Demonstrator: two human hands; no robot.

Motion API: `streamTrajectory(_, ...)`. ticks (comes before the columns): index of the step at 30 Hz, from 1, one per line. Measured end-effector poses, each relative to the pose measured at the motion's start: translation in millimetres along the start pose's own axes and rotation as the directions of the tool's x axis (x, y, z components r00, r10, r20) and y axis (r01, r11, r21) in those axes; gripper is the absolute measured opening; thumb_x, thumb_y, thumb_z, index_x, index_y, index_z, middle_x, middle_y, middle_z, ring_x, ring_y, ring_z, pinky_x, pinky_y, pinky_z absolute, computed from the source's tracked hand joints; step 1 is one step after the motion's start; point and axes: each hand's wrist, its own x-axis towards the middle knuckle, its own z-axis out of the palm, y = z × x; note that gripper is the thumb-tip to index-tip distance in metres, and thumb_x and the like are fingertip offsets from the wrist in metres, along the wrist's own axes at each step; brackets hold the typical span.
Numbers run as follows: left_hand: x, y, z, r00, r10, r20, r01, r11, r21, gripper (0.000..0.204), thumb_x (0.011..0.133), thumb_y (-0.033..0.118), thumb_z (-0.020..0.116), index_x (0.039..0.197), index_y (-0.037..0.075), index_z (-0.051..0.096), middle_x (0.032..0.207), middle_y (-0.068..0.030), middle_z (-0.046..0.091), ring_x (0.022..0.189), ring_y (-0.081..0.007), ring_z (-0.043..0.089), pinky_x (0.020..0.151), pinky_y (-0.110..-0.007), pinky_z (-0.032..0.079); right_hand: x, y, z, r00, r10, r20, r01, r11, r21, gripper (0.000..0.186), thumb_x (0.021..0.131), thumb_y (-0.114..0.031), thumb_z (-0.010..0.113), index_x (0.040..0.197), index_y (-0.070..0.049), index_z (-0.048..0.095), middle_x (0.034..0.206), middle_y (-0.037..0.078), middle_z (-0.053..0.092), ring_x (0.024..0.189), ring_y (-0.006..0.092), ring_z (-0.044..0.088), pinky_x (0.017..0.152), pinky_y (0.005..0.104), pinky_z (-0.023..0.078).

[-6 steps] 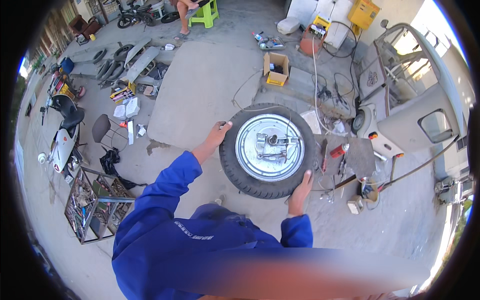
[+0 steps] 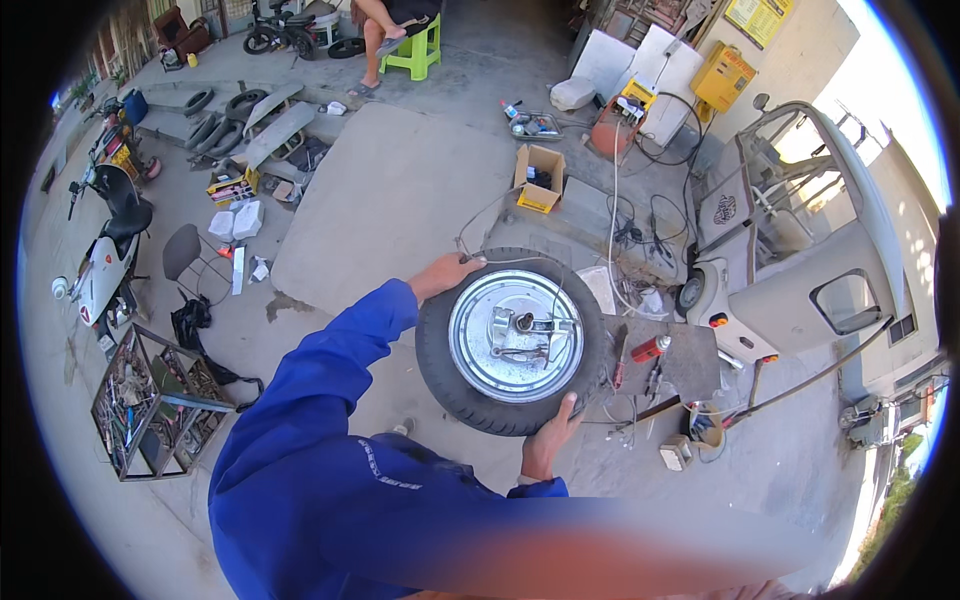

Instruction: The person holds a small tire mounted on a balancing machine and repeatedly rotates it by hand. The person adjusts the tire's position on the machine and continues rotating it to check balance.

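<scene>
A wheel (image 2: 515, 335) with a black treaded tyre and a silver hub is between my two hands, its hub side facing up. An axle stub and a brake lever stick out of the hub's middle, with a thin cable beside them. My left hand (image 2: 447, 275) grips the tyre's far left edge, fingers partly hidden against the rubber. At the near right edge, my right hand (image 2: 553, 435) holds the tyre with the thumb on top; its other fingers are out of sight beneath. What bears the wheel from below is hidden.
Right of the wheel, a red spray can (image 2: 651, 349) and hand tools lie on a grey slab (image 2: 690, 365). A grey three-wheeled vehicle (image 2: 790, 270) stands farther right. A metal tool rack (image 2: 155, 405) is at left. An open cardboard box (image 2: 540, 180) and hoses lie beyond; a person sits on a green stool (image 2: 413, 55).
The view has tilted up, so the scene sits lower. My left hand has slid along the tyre toward its far side; my right hand has shifted left along the near edge.
</scene>
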Motion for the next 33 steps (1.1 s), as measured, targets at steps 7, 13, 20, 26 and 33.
streamTrajectory(7, -7, 9, -3, 0.973, -0.117, 0.198, 0.184, 0.911, -0.369, 0.074, 0.098, 0.056, 0.070, 0.129, -0.011, 0.068, 0.119, -0.0231, 0.074, 0.100, -0.0271, 0.076, 0.089, -0.040, 0.060, 36, -6, -21, 0.996, 0.085, -0.038, -0.093, 0.951, -0.296, 0.078, 0.102, -0.038, 0.069, 0.157, 0.009, 0.038, 0.154, 0.022, 0.051, 0.134, 0.0320, 0.054, 0.112, 0.0402, 0.045)
streamTrajectory(13, -99, -29, 31, 0.942, -0.318, -0.110, 0.185, 0.761, -0.622, 0.071, 0.102, 0.054, 0.065, 0.135, -0.009, 0.060, 0.123, -0.0193, 0.071, 0.108, -0.0248, 0.070, 0.094, -0.039, 0.058, 165, -29, -33, 0.943, 0.258, 0.209, -0.137, 0.876, -0.462, 0.064, 0.100, -0.041, 0.070, 0.141, 0.007, 0.059, 0.131, 0.014, 0.067, 0.114, 0.0231, 0.065, 0.096, 0.0359, 0.054)
streamTrajectory(20, -234, -49, 129, 0.806, -0.516, -0.290, 0.196, 0.695, -0.692, 0.097, 0.098, 0.061, 0.067, 0.155, -0.005, 0.026, 0.144, -0.0263, 0.052, 0.123, -0.0306, 0.062, 0.101, -0.045, 0.055, 278, -33, 93, 0.839, 0.142, 0.526, 0.384, 0.531, -0.756, 0.069, 0.089, -0.047, 0.081, 0.123, 0.013, 0.072, 0.110, 0.022, 0.077, 0.096, 0.0247, 0.074, 0.088, 0.0350, 0.056)
streamTrajectory(26, -224, -38, 71, 0.908, -0.418, -0.012, 0.327, 0.728, -0.603, 0.107, 0.092, 0.060, 0.076, 0.158, -0.001, 0.019, 0.146, -0.0250, 0.051, 0.127, -0.0321, 0.060, 0.102, -0.052, 0.055, 300, -20, 67, 0.852, 0.177, 0.492, 0.298, 0.609, -0.735, 0.080, 0.091, -0.054, 0.077, 0.135, 0.012, 0.065, 0.122, 0.029, 0.073, 0.113, 0.0320, 0.072, 0.098, 0.0370, 0.054)
streamTrajectory(33, -84, -9, 7, 0.980, -0.189, -0.062, 0.139, 0.873, -0.467, 0.091, 0.092, 0.056, 0.078, 0.149, -0.008, 0.046, 0.129, -0.0260, 0.067, 0.110, -0.0301, 0.071, 0.092, -0.041, 0.060, 104, -44, -6, 0.975, -0.059, 0.215, 0.188, 0.739, -0.647, 0.092, 0.091, -0.036, 0.081, 0.155, 0.013, 0.039, 0.156, 0.034, 0.047, 0.147, 0.0403, 0.046, 0.123, 0.0421, 0.034)
